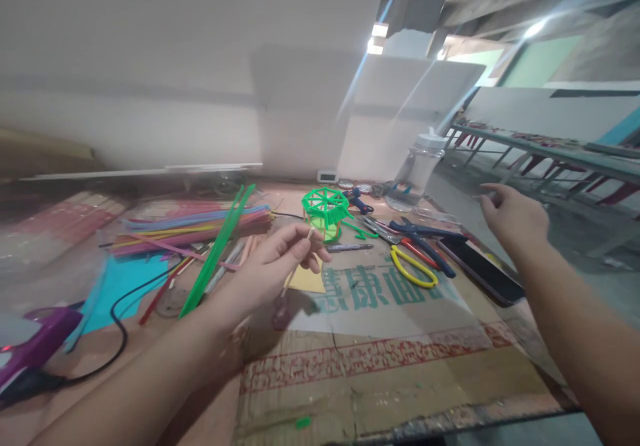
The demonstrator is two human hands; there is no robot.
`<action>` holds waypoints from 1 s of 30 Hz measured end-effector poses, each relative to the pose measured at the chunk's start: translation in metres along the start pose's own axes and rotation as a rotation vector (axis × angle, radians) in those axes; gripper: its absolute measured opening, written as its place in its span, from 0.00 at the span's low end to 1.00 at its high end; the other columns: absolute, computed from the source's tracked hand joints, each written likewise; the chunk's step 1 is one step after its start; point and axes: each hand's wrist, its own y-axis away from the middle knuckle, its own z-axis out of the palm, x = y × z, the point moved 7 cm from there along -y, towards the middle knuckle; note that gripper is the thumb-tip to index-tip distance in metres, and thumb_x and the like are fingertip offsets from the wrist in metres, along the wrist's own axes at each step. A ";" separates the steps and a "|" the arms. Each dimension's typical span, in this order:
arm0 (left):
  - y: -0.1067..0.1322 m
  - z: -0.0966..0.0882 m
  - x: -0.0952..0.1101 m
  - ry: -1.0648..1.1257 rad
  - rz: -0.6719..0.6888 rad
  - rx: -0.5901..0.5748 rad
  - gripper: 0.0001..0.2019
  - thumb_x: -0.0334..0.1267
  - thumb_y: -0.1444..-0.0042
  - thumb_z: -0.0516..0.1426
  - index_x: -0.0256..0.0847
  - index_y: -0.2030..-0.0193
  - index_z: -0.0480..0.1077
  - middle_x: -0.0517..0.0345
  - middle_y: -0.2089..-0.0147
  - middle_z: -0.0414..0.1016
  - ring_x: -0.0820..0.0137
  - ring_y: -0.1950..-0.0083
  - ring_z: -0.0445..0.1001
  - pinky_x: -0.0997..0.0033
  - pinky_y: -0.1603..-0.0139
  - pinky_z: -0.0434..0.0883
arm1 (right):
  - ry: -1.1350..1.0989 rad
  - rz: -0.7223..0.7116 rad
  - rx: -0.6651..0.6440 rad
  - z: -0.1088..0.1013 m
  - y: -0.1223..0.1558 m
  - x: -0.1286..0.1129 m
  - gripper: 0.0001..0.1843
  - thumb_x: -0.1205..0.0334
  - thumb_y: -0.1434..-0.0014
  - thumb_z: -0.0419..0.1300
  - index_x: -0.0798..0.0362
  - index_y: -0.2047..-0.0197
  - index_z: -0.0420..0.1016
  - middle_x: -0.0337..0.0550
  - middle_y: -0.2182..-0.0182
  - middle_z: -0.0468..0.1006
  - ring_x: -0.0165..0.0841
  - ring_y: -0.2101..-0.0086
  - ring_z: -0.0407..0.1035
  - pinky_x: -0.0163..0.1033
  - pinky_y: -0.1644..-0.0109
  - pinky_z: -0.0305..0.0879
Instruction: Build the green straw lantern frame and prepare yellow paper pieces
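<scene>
My left hand (285, 256) is closed in a pinch on a thin pale stick (310, 233), held over the cardboard sheet (380, 359). Just beyond it stands a small green straw structure (325, 211) shaped like a round cage. My right hand (510, 216) hovers at the right, above the table's edge, fingers loosely curled and pointing left; what it holds, if anything, I cannot make out. Below it lie blue-handled pliers (425, 236), yellow-handled cutters (413, 267) and a dark phone (483, 269).
A bundle of coloured straws (195, 227) and long green strips (217, 253) lie at the left. A purple glue gun (35, 346) with a black cord (117, 319) sits at the near left. A clear plastic jar (417, 169) stands at the back. White boards line the rear.
</scene>
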 end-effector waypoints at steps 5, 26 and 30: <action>0.006 0.005 0.006 0.039 0.017 -0.007 0.13 0.49 0.34 0.58 0.41 0.56 0.68 0.53 0.57 0.83 0.67 0.56 0.80 0.65 0.52 0.73 | -0.125 -0.151 -0.029 -0.003 0.019 -0.051 0.15 0.57 0.38 0.61 0.52 0.51 0.82 0.46 0.73 0.79 0.36 0.74 0.69 0.40 0.67 0.59; -0.015 -0.042 -0.058 -0.997 -0.079 -0.262 0.15 0.41 0.47 0.66 0.41 0.53 0.78 0.47 0.46 0.78 0.51 0.43 0.72 0.49 0.41 0.65 | -1.023 -0.522 -0.667 0.039 0.145 -0.263 0.23 0.52 0.26 0.47 0.54 0.64 0.76 0.39 0.76 0.74 0.29 0.75 0.69 0.36 0.66 0.65; -0.006 -0.017 -0.070 -1.048 0.059 -0.387 0.17 0.45 0.39 0.61 0.42 0.45 0.75 0.48 0.41 0.73 0.54 0.38 0.68 0.53 0.39 0.65 | -0.945 -0.447 -0.888 0.076 0.160 -0.259 0.20 0.56 0.29 0.51 0.55 0.68 0.75 0.40 0.74 0.76 0.29 0.73 0.70 0.36 0.64 0.66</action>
